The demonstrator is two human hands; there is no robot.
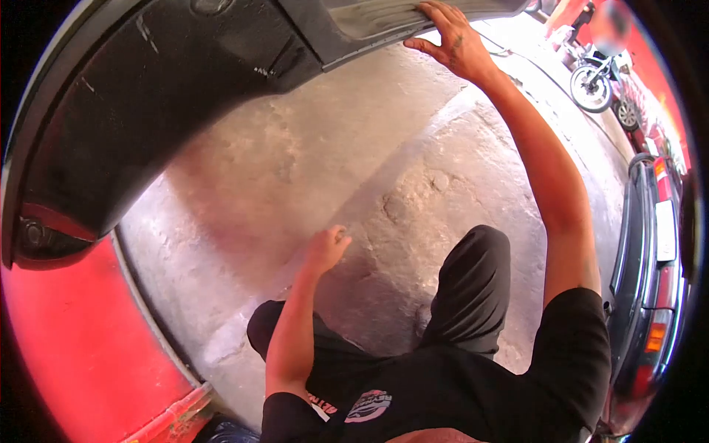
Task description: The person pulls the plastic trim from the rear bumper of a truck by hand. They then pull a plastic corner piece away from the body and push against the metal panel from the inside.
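A large dark panel (185, 88), which looks like the inner trim of an open car door, spans the upper left. My right hand (454, 44) reaches up to its lower edge at the top of the view. The fingers lie stretched out on the panel and the thumb stands apart. Lower down, in front of my left knee, my left hand (326, 249) hangs above the floor with its fingers curled closed. Something small and dark may sit at the fingertips, too blurred to name.
Below me is a rough concrete floor (413, 184). A red car body (88, 347) lies at the left, close to my left arm. Another car's rear end (653, 295) stands at the right. A motorcycle (594, 81) and a person are at the upper right.
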